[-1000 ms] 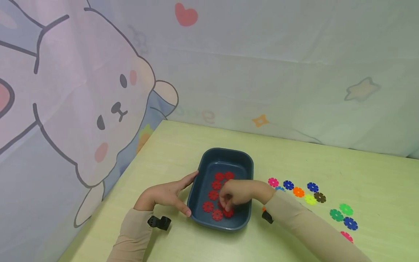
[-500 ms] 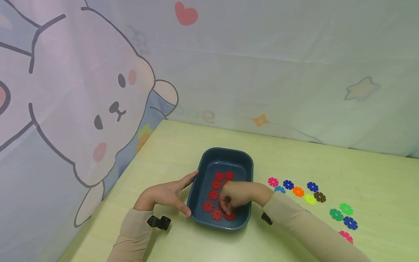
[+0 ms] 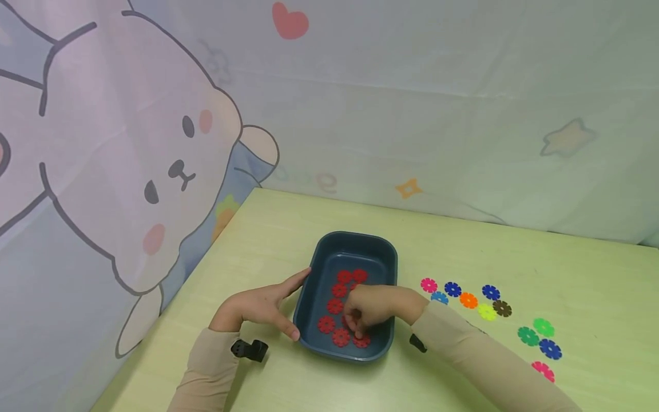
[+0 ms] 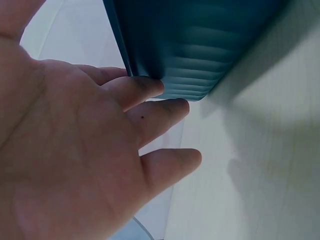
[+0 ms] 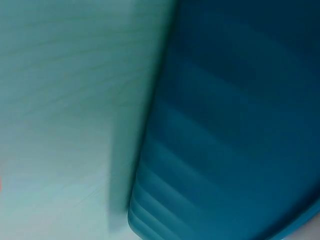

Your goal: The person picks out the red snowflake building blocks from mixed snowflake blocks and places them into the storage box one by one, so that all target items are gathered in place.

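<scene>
A dark blue rectangular tray [image 3: 360,257] stands on the table with several red notched plastic discs [image 3: 326,324] lying flat inside. My left hand [image 3: 265,303] rests at the tray's left side, thumb and forefinger spread along it. In the left wrist view its fingers [image 4: 160,120] reach out straight against the tray's outer wall [image 4: 195,55]. Inside the tray, my right hand [image 3: 373,309] bends its fingers downward, the tips right at a red disc [image 3: 361,341] near the front. Some red shows within the finger curl; I cannot tell whether a disc is held there.
Right of the tray, loose notched discs lie on the light table [image 3: 278,229], among them a pink disc [image 3: 429,285], an orange disc [image 3: 468,300], a brown disc [image 3: 502,308] and a green disc [image 3: 528,336]. Behind hangs a printed curtain [image 3: 412,86].
The front red disc under my right fingertips has slid slightly toward the tray's front right and shows more fully. My left hand has stayed at the tray's side.
</scene>
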### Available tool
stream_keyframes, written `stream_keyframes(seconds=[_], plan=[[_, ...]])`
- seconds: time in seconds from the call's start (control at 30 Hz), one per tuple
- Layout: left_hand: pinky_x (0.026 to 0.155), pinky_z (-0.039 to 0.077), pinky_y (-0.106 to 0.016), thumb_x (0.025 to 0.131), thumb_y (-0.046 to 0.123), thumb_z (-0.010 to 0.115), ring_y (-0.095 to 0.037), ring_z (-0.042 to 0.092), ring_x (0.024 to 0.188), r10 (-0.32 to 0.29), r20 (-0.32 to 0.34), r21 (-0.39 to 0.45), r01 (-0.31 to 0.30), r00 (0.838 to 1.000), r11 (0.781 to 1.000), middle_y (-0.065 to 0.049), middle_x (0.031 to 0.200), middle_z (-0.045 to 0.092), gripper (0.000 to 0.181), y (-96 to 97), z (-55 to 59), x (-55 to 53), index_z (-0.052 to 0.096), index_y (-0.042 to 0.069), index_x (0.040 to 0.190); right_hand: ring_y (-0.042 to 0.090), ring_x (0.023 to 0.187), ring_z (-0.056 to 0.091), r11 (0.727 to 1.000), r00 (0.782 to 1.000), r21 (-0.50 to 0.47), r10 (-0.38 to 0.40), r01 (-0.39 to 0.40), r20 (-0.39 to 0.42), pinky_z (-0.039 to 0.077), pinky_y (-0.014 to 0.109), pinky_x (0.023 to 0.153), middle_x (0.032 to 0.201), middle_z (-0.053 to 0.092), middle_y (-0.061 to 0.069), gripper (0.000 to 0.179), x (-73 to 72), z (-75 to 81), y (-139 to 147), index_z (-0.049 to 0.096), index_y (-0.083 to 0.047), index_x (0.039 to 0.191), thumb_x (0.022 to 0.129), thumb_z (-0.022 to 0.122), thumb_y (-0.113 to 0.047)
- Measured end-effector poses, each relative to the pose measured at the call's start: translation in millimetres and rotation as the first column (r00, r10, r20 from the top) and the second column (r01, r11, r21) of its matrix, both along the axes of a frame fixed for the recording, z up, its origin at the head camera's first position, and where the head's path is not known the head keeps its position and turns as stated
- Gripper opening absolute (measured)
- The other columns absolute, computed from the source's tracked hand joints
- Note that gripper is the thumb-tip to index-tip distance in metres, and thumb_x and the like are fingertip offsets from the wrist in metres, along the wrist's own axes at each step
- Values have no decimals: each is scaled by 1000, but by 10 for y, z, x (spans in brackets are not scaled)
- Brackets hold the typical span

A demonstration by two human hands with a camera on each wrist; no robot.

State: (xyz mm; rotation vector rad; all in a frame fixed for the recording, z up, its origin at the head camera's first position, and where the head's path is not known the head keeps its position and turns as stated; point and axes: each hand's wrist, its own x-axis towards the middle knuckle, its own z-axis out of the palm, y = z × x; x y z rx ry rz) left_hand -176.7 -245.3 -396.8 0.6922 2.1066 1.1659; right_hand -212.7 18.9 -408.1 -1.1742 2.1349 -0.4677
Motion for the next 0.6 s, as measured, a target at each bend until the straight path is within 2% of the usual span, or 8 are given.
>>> stream_keyframes(seconds=[0.13,0.27,0.43,0.6], plan=[[116,11,-55,72,27,86,-34,0,148,8,3,-9,-8,1000,1000,-13,162,-3,126,-3,7,-2,-7,6,155,1,60,49,999,999,-40,27,-28,-29,43,18,59,62,57,-11,20,-32,24,27,64,-14,67,81,77,-7],[116,12,-54,72,27,86,-32,0,148,14,-1,-30,-14,1000,999,-13,162,-3,126,-15,23,-3,-6,6,155,-1,62,48,987,996,-155,37,-50,-86,43,17,60,66,57,-13,17,-104,125,135,65,-14,71,81,77,-10],[116,13,-53,71,26,87,-31,1,148,23,-15,-89,-24,1000,996,-13,162,-2,126,-48,82,-16,-5,7,155,0,64,52,955,994,-296,-39,7,-102,47,20,61,73,60,-12,14,-170,272,426,64,-15,76,83,76,-11],[115,17,-53,73,28,86,-31,5,148,78,-44,-187,-85,996,979,-13,162,2,122,-112,210,-85,-2,12,156,4,73,58,913,976,-403,-142,65,-164,52,26,68,81,61,-10,10,-201,352,813,66,-17,81,86,73,-12]])
